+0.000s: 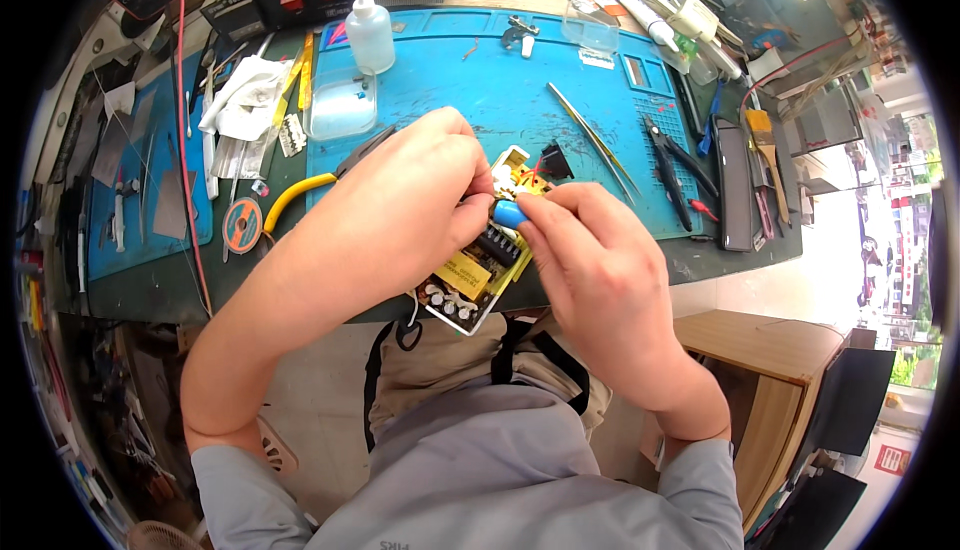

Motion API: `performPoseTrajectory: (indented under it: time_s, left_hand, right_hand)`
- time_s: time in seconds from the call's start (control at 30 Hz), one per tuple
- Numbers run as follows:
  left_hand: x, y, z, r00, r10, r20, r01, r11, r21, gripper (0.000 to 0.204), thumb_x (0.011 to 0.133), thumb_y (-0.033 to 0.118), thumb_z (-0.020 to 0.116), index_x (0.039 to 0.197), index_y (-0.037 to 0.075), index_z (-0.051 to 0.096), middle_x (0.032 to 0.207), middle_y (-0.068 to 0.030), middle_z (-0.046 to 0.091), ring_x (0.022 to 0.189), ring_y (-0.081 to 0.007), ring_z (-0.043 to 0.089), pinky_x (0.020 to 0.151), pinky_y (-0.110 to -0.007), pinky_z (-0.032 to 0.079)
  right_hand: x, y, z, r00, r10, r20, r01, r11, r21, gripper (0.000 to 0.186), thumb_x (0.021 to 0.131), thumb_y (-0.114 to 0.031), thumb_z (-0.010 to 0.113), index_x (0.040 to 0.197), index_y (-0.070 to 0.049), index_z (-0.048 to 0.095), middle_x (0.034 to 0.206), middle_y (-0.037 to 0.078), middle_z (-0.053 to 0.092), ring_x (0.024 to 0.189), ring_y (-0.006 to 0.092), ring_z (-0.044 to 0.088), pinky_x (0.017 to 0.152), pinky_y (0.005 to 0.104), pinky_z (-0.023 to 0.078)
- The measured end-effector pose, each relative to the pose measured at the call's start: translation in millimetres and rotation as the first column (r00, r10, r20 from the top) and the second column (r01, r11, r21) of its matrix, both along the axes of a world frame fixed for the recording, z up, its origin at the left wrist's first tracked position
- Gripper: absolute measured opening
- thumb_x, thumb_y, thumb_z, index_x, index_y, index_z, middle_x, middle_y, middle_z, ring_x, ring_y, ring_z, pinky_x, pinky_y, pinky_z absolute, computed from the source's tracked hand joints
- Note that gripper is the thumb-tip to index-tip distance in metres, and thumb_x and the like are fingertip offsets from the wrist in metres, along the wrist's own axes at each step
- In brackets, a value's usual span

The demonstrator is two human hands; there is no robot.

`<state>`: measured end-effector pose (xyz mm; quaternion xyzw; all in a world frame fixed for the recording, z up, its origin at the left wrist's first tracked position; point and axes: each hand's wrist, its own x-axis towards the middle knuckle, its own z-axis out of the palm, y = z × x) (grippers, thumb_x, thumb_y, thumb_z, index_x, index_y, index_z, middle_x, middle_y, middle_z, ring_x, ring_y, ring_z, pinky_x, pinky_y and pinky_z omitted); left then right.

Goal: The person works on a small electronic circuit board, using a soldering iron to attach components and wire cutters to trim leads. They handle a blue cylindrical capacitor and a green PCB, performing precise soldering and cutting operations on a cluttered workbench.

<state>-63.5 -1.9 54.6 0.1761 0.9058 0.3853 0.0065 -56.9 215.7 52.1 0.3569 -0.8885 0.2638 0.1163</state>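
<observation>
An opened electronic circuit board with a yellow block and dark parts lies at the near edge of the blue mat, under both my hands. My right hand pinches a small blue cylinder over the board. Beside it, my left hand is closed, thumb and fingers pressed together near the cylinder's left end; what it holds is hidden. Yellow parts with red wires show just beyond my fingertips.
On the blue mat lie tweezers and black pliers. A squeeze bottle and a clear plastic box stand back left. Yellow-handled pliers lie by my left forearm. A solder spool and a brush flank the mat.
</observation>
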Motion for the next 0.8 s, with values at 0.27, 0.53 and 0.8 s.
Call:
performPoseTrajectory:
  time_s: [0.27,0.53,0.8]
  left_hand:
    - [-6.1,-5.8,-1.6,0.998,-0.046,0.033,0.045,0.999,0.023,0.011,0.092,0.005,0.071,0.093,-0.004,0.066,0.105,-0.0141,0.065,0.099,-0.0311,0.065,0.088,-0.038,0.054]
    - [-3.9,-3.9,-4.5,0.999,-0.023,0.026,0.021,0.999,0.044,0.011,0.092,0.004,0.072,0.093,-0.004,0.065,0.104,-0.0141,0.063,0.097,-0.0304,0.065,0.086,-0.039,0.054]
    - [-4.1,-8.0,-10.0,0.999,-0.039,-0.013,0.040,0.995,0.091,0.011,0.091,0.004,0.072,0.093,-0.004,0.065,0.104,-0.0140,0.063,0.095,-0.0294,0.065,0.084,-0.038,0.054]
  right_hand:
    - [7.0,-7.5,2.4,0.995,-0.092,0.033,0.092,0.996,0.009,0.028,0.089,0.000,0.077,0.116,0.001,0.074,0.102,0.012,0.067,0.085,0.0286,0.069,0.073,0.0391,0.055]
    - [15.5,-11.3,-10.8,0.992,-0.124,-0.030,0.121,0.989,-0.088,0.028,0.088,0.002,0.080,0.116,0.001,0.076,0.096,0.011,0.068,0.076,0.0247,0.067,0.065,0.0348,0.054]
    - [18.6,-13.7,-6.0,0.990,-0.134,-0.037,0.133,0.991,-0.007,0.029,0.088,-0.001,0.079,0.116,0.004,0.073,0.097,0.011,0.065,0.082,0.0265,0.067,0.071,0.0373,0.055]
